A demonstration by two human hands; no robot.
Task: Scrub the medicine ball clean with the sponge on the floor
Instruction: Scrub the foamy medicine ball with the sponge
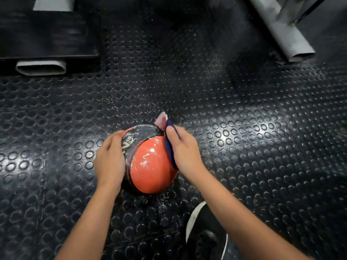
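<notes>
Head view takes in the studded rubber floor [244, 128] first, dark and wet-speckled around where I work. On it sits the medicine ball [150, 164], orange with black bands, streaked with white suds, so I judge the scrubbing is under way, not finished. My left hand [110, 158] lies against the ball's left side, fingers fairly straight and pressing rather than clutching; I keep it there so the ball cannot roll away under the rubbing. My right hand [185, 149] presses the sponge [170, 145] flat against the ball's right flank, thumb on top, fingers curled behind it. Its blue face meets the ball; a pink corner pokes out beyond my thumb.
</notes>
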